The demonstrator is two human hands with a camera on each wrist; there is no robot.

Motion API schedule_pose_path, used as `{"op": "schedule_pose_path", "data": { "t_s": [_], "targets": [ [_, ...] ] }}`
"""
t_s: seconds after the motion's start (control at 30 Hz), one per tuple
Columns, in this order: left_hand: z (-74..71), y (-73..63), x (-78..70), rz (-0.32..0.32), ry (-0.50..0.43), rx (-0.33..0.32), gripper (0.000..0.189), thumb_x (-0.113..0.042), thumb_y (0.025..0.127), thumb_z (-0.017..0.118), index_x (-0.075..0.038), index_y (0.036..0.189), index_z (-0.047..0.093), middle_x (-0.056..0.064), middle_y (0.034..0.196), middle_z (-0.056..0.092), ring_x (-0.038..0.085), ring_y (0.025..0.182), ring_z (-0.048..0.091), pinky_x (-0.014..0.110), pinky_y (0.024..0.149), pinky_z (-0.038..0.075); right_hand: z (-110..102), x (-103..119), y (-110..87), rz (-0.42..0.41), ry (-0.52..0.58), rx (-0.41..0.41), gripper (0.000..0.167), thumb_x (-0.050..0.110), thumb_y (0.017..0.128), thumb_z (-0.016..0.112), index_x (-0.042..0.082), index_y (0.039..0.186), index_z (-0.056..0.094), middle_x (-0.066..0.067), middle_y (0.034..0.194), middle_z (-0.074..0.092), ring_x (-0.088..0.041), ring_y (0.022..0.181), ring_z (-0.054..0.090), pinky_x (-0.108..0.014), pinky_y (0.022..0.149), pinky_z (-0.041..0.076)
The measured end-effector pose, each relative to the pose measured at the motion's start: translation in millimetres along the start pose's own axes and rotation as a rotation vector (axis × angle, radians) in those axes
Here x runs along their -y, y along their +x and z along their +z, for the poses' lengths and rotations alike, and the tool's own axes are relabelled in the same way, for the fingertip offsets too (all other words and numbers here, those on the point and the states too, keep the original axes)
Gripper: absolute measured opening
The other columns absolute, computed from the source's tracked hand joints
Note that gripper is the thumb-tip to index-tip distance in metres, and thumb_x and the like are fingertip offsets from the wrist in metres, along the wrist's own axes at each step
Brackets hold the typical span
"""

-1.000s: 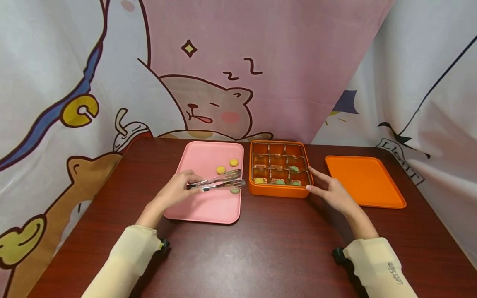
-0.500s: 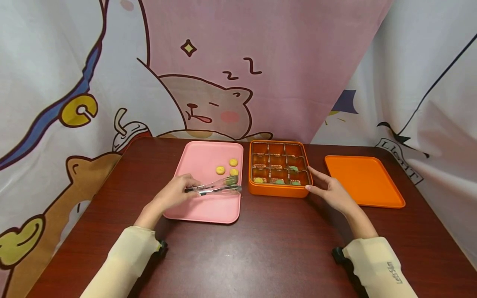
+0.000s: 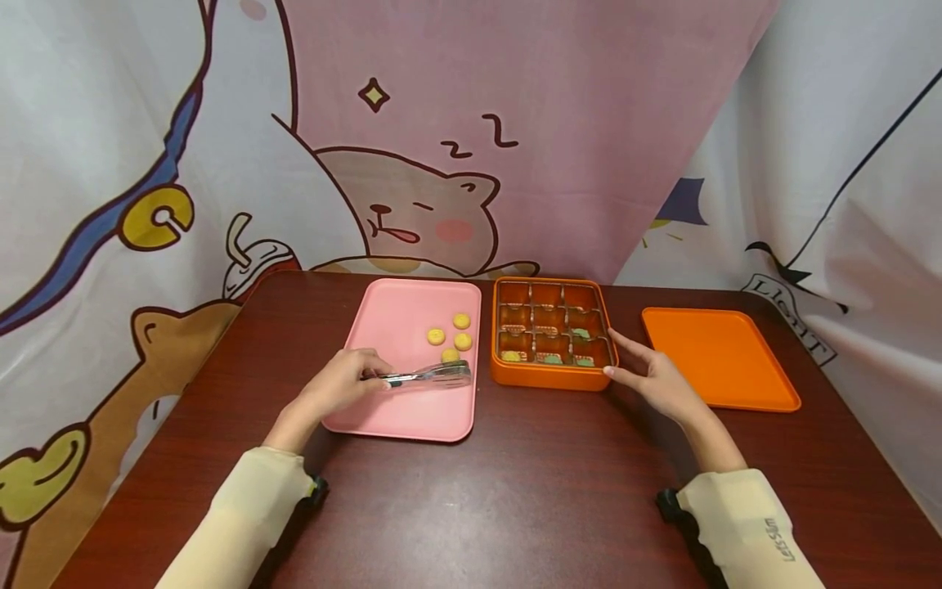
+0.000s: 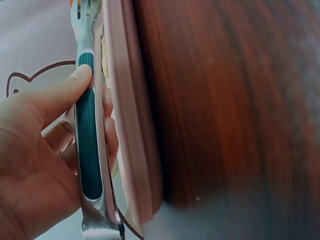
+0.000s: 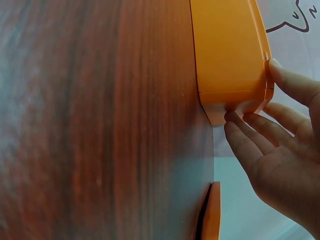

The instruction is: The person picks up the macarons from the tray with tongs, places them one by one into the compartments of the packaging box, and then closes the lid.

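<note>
The orange box (image 3: 548,379) contains four biscuits (image 3: 581,334); the pink tray (image 3: 397,311), at its left, four yellow biscuits (image 3: 461,321). Above this tray, the left hand (image 3: 342,380) pinches tongs (image 3: 430,375); the right hand (image 3: 657,383), fingers spread, touches the box.

A dark reddish-brown table (image 3: 515,507) with wood grain and a soft sheen. Along its far side three things lie in a row: at left, a pink rectangular tray (image 3: 401,307) with rounded corners; just right of it, not touching, a squarish orange box (image 3: 548,378) with nine compartments; at right, apart from the box, a flat orange panel (image 3: 721,358) with rounded corners.
</note>
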State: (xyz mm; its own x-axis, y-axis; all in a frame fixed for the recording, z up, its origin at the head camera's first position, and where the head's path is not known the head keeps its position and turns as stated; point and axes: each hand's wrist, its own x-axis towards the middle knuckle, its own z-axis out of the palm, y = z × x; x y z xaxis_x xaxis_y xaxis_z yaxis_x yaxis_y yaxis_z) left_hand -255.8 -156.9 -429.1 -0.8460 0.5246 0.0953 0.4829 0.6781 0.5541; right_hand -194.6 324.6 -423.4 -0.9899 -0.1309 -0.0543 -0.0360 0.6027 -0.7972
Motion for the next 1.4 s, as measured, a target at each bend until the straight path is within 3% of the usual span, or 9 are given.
{"op": "schedule_pose_path", "data": {
  "t_s": [0.43,0.7,1.03,1.4],
  "targets": [
    [-6.5,2.3,-5.3,-0.023,0.034,-0.053,0.013,-0.005,0.084,0.076,-0.009,0.096,0.08,0.002,0.087,0.071,0.012,0.075,0.06,0.025,0.067,0.047,1.8,0.0,0.1,0.005,-0.015,-0.001,0.073,0.029,0.097,0.065,0.014,0.158,0.027,-0.025,0.162,0.025,-0.049,0.149,0.016,-0.074,0.111,0.016],
    [-13.4,10.7,-8.7,0.038,0.035,-0.107,0.014,-0.001,0.083,0.076,-0.005,0.096,0.079,0.004,0.085,0.071,0.014,0.074,0.062,0.025,0.067,0.048,1.8,0.8,-1.0,0.004,-0.008,-0.005,0.074,0.03,0.097,0.065,0.013,0.158,0.027,-0.025,0.161,0.026,-0.049,0.149,0.016,-0.074,0.111,0.016],
    [-17.9,25.3,-23.3,0.008,0.023,-0.116,0.014,-0.007,0.086,0.076,-0.009,0.099,0.079,0.003,0.087,0.072,0.014,0.077,0.061,0.028,0.069,0.047,1.3,1.6,-2.2,0.008,-0.013,-0.005,0.075,0.03,0.097,0.065,0.013,0.158,0.026,-0.026,0.16,0.027,-0.05,0.149,0.017,-0.074,0.111,0.016],
    [-16.8,48.9,-41.4,0.036,-0.025,-0.114,0.015,-0.008,0.088,0.074,-0.008,0.102,0.079,0.004,0.087,0.071,0.017,0.079,0.06,0.03,0.072,0.048,0.8,2.6,-2.8,-0.003,-0.018,-0.006,0.074,0.029,0.097,0.065,0.011,0.158,0.027,-0.026,0.161,0.026,-0.05,0.149,0.017,-0.074,0.11,0.017]
  ]
}}
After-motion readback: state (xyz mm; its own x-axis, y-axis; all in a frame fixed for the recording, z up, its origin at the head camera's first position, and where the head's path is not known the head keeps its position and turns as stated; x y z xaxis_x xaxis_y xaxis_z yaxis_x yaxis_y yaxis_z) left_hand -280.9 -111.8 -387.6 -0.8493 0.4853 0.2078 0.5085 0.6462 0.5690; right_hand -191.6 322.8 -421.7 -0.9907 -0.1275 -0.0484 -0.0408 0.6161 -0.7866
